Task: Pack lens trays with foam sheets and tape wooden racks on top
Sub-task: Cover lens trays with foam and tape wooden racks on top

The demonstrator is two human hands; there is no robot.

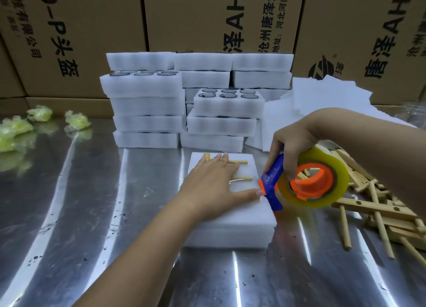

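A white foam lens tray (239,223) lies on the steel table in front of me, covered by a foam sheet. A wooden rack (239,162) with peg ends showing lies on top of it. My left hand (212,184) presses flat on the rack, fingers straight, thumb stretched toward the right edge. My right hand (292,143) grips the blue handle of a tape dispenser (313,180) with an orange core and a yellowish clear tape roll. The dispenser's nose sits at the tray's right edge, next to my left thumb.
Stacks of foam lens trays (184,103) stand behind, some with round lenses showing. Loose foam sheets (322,99) lie at the back right. A heap of wooden racks (378,207) fills the right side. Crumpled green film (23,126) lies far left. Cardboard boxes (207,16) wall the back.
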